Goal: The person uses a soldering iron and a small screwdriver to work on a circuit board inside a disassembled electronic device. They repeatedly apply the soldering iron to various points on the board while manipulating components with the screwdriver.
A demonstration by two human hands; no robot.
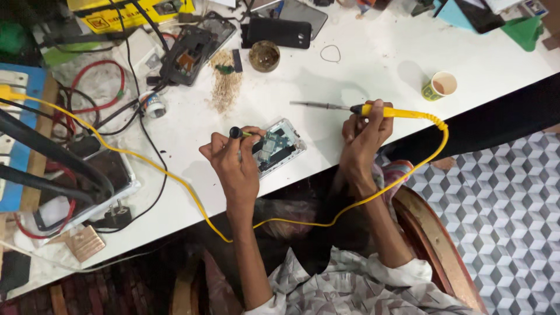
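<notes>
Opened phone [279, 147] (near table edge [326, 169]) under left hand [233, 166].

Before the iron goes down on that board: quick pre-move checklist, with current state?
1. Soldering iron gripped in the right hand: ok, fingers wrap the yellow handle.
2. Iron tip off the work: ok, it points left over bare table, apart from the opened phone.
3. Phone steadied: ok, the left hand rests at its left edge, holding a small black-capped tool.
4. Yellow cord free: ok, it loops off the table edge and under both arms, no snag visible.
5. Paper cup away from the iron: ok, it stands apart to the right.
6. Tip hot or tinned: cannot tell.
</notes>
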